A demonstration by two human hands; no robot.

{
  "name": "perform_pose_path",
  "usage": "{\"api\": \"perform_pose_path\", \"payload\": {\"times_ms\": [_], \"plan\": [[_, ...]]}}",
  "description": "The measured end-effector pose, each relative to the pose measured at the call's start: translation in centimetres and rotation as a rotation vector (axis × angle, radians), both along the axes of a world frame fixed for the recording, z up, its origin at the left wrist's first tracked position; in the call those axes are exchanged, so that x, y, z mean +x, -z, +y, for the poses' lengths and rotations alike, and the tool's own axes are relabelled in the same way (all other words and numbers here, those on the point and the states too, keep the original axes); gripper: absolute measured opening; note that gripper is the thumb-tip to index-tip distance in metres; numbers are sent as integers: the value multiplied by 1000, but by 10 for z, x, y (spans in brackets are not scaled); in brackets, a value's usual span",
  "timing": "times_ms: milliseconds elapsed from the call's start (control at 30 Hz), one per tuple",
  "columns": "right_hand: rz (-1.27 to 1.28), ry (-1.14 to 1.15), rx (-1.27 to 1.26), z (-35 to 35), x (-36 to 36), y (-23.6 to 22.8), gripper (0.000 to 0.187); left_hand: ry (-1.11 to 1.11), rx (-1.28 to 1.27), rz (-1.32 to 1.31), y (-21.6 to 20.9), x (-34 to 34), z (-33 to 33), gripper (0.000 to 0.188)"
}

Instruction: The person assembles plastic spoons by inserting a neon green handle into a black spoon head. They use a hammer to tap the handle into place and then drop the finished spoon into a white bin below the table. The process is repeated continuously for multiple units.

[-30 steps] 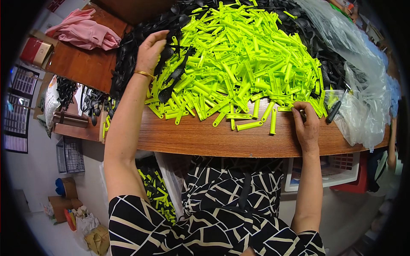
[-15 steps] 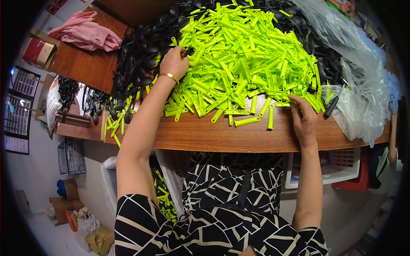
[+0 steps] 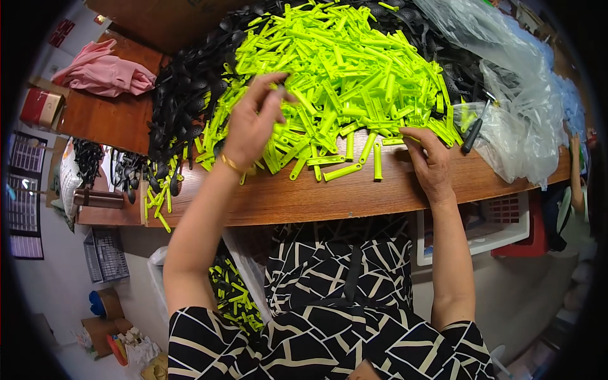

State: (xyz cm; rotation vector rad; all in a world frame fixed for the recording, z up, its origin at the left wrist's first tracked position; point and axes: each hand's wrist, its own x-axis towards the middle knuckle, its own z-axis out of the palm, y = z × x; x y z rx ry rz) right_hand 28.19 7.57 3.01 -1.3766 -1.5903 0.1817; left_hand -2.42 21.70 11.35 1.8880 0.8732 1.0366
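My left hand [image 3: 253, 123], with a yellow band at the wrist, is raised over the left side of a heap of lime-green handles [image 3: 342, 69]. Its fingers are bent and blurred, with something dark at the fingertips that I cannot make out. At the heap's front right edge, my right hand [image 3: 430, 161] is closed, thumb against fingers, at the end of a lime-green handle [image 3: 391, 141] lying on the wooden table [image 3: 285, 202]. Several single handles lie loose to its left, among them an upright-pointing handle [image 3: 378, 161]. Black perforated utensil heads [image 3: 183, 95] are piled left of the heap.
A black-handled tool [image 3: 472, 134] lies right of my right hand, beside clear plastic sheeting [image 3: 513, 139]. Pink cloth [image 3: 104, 69] covers part of a side table. Below the edge stand a bin of green and black pieces [image 3: 234, 294] and a white crate [image 3: 506, 228].
My left hand has pulled back from the heap, nearer to me, and lifted. My right hand stays almost in place at the same handle. The whole view has shifted slightly.
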Motion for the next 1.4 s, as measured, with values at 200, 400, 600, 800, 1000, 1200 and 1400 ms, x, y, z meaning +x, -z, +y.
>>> {"api": "perform_pose_path", "payload": {"times_ms": [200, 400, 600, 800, 1000, 1200, 1400], "plan": [[440, -99, -192, -24, -23, -4, 20, 289, -691, -171, 24, 29, -126, 46], [405, -245, -323, -62, -29, -28, 19, 285, -776, -103, 58, 35, -150, 25], [-55, -336, -302, -67, -43, -58, 22, 176, -408, 174, 51, 34, -162, 14], [-105, -369, -321, -68, -47, -55, 19, 166, -92, 313, 45, 34, -166, 16], [-100, -285, -291, -74, -61, -46, 21, 152, 161, 367, 47, 32, -173, 17], [-422, -346, -179, -81, -52, -36, 12, 275, -223, 296, 55, 22, -186, 19], [-491, -449, 77, -89, -59, -30, 21, 715, -1520, -260, 74, -1, -176, 40]]}}
